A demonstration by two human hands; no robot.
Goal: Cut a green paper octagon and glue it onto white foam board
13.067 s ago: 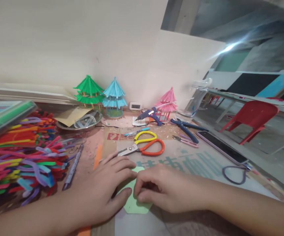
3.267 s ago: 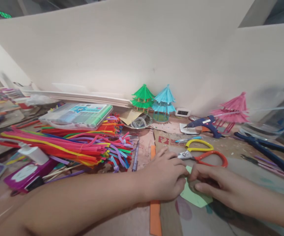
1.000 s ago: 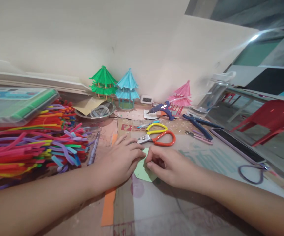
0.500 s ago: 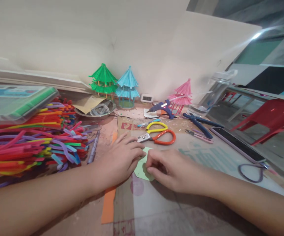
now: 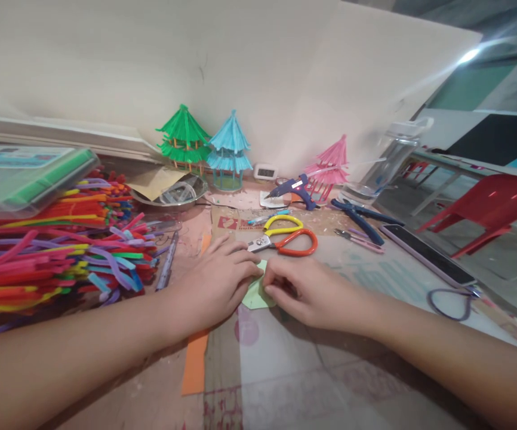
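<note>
2 hands [image 5: 258, 286] on green paper [image 5: 253, 297]

The near tabletop [image 5: 312, 382] in front of both forearms lies bare, giving open passage. On the left, a heap of pipe cleaners [image 5: 57, 239] blocks the way, and just beyond the fingers lie the scissors [image 5: 285, 242]. To the right, pliers [image 5: 359, 218] and a phone [image 5: 426, 254] line the edge; paper pagodas [image 5: 205, 146] crowd the wall.
</note>
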